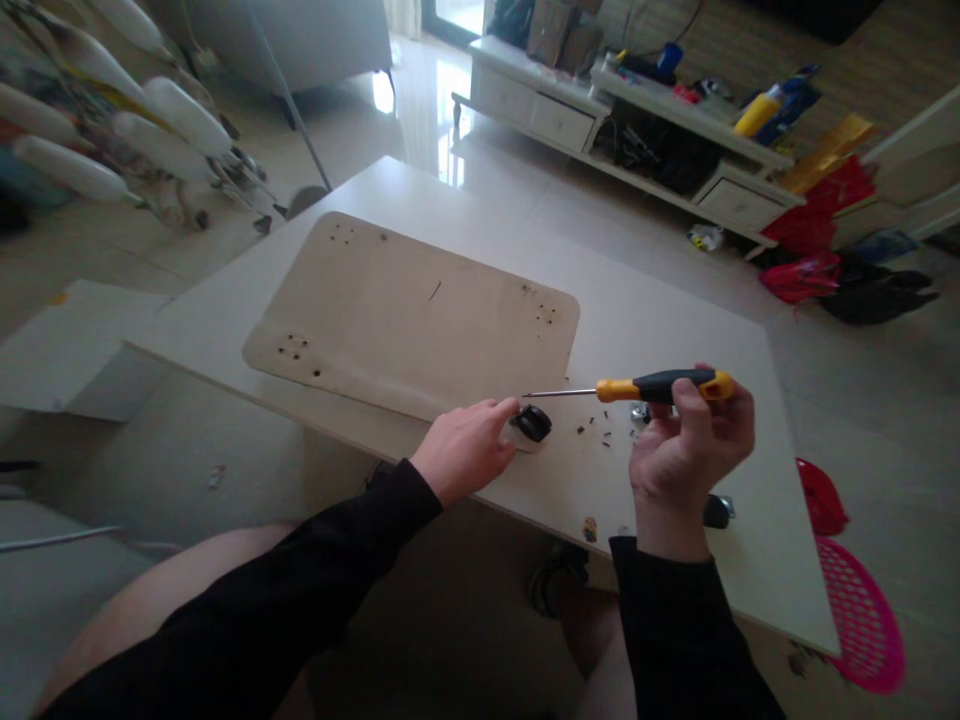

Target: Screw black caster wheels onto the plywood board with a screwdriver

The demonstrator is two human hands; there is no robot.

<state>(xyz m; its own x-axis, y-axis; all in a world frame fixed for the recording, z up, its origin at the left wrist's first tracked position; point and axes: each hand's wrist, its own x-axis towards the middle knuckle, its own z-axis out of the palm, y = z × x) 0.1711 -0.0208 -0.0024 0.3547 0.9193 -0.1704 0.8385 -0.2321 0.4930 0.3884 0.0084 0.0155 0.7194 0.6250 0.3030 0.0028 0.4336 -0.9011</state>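
A beige board (420,310) with rounded corners and groups of screw holes lies flat on the white table. At its near right corner sits a black caster (534,423). My left hand (472,448) is closed with its fingertips at the caster's left side, its thumb partly hidden. In my right hand (694,435) is a yellow and black screwdriver (652,387), held level with the shaft pointing left. The screwdriver's tip is just above the caster, close to my left fingertips. Several small dark screws (592,420) lie right of the board.
Another caster (718,511) lies right of my right wrist; a metal part (639,412) shows behind that hand. A pink basket (862,610) stands beyond the table's right edge. A white cabinet (540,110) with tools runs along the far wall. A white box (82,345) is at left.
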